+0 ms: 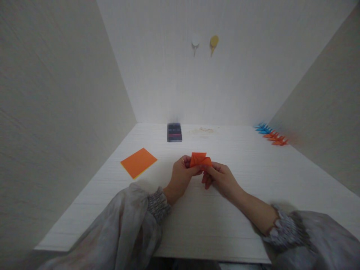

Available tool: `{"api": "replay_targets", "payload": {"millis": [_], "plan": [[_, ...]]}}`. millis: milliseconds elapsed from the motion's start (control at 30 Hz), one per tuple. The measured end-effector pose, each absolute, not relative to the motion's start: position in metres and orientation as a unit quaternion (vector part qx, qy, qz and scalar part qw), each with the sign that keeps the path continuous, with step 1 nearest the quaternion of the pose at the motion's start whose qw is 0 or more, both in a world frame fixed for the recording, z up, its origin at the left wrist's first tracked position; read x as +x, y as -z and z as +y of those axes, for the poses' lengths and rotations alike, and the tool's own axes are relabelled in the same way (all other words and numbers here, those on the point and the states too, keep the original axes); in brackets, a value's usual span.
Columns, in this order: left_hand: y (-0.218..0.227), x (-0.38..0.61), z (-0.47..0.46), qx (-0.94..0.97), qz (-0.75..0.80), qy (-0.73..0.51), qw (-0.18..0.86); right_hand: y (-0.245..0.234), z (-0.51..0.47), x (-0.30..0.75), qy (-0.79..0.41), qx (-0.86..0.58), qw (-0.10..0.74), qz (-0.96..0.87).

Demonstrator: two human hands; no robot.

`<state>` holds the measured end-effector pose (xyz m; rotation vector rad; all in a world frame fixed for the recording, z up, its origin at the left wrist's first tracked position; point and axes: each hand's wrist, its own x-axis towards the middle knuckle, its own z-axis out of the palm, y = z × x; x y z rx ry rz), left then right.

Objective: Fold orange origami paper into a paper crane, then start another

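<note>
Both hands meet over the middle of the white table, pinching a partly folded orange paper piece. My left hand grips its left lower edge with closed fingers; a ring shows on one finger. My right hand pinches the right side, fingers curled under. The paper is held just above the tabletop.
A stack of flat orange paper sheets lies to the left. A small dark blurred box stands at the back. Folded blue figures and orange figures line the right wall. Two hooks, white and yellow, are on the back wall.
</note>
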<state>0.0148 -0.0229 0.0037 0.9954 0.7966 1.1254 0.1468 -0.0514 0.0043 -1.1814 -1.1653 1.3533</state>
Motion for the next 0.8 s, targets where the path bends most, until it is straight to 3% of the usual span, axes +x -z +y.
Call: {"api": "replay_targets", "payload": {"millis": [300,800], "plan": [[-0.009,0.013,-0.025,0.502,0.354,-0.444,0.652,-0.008,-0.054,0.145,-0.548,-0.509,0.444,-0.493],[0.005,0.013,-0.022,0.602,0.393,-0.442,0.536,-0.004,-0.049,0.148,-0.387,-0.581,0.451,-0.556]]}}
